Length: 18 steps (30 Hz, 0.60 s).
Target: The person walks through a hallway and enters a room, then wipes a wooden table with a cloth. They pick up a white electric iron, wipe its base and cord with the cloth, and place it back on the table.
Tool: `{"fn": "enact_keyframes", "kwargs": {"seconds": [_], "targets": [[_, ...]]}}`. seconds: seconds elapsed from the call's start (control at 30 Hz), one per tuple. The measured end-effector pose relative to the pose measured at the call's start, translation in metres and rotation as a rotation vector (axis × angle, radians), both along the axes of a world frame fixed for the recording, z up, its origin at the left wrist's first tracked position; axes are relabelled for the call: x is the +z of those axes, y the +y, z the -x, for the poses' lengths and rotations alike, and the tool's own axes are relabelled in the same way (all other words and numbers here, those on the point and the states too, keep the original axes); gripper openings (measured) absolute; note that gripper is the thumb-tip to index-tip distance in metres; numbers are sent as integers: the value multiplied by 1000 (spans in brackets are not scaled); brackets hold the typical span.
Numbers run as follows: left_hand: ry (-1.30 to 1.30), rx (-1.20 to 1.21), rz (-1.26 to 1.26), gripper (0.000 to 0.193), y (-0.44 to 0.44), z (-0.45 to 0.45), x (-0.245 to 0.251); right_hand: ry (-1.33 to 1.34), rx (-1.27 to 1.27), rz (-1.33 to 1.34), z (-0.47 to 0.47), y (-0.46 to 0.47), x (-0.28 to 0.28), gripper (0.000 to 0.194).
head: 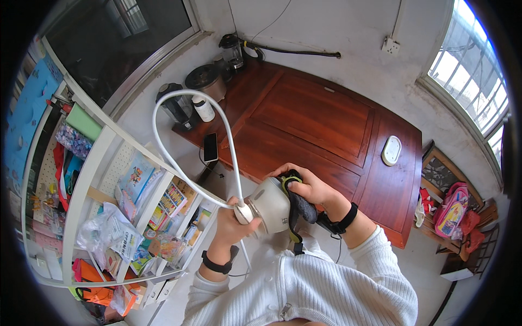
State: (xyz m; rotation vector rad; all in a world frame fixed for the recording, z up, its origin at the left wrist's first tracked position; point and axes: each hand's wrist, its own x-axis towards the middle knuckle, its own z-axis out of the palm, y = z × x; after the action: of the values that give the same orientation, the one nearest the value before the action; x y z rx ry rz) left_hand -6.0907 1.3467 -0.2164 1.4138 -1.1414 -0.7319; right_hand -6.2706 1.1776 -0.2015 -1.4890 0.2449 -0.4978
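Observation:
My left hand (234, 228) grips the white fitting (244, 213) at the foot of a large white tube loop (191, 92). The fitting sits against a cream, rounded appliance body (270, 203), which bears a small dark mark and which I hold tilted before my chest. On its far right end my right hand (304, 185) pinches a dark grey cloth (304, 208) with yellow-green edging. A dark and green strap (294, 230) with a black buckle hangs below the cloth. The right fingertips rest over the top of the body, partly hidden.
A reddish-brown wooden table (310, 114) stands ahead, bearing a white oval dish-like thing (391, 150), a phone (211, 147), a white bottle (203, 109), a pitcher (176, 106) and a round cooker (206, 81). Packed shelves (138, 195) rise at left; a bench (444, 240) with bags stands right.

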Motion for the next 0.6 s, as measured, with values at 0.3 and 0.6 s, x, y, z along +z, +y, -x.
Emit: {"fn": "enact_keyframes", "kwargs": {"seconds": [0.3, 0.6], "targets": [[-118, -12, 122, 42, 4, -3, -21, 233, -124, -291, -5, 2, 0, 33], [119, 41, 109, 44, 12, -16, -22, -414, -5, -1127, 8, 27, -19, 38]]}}
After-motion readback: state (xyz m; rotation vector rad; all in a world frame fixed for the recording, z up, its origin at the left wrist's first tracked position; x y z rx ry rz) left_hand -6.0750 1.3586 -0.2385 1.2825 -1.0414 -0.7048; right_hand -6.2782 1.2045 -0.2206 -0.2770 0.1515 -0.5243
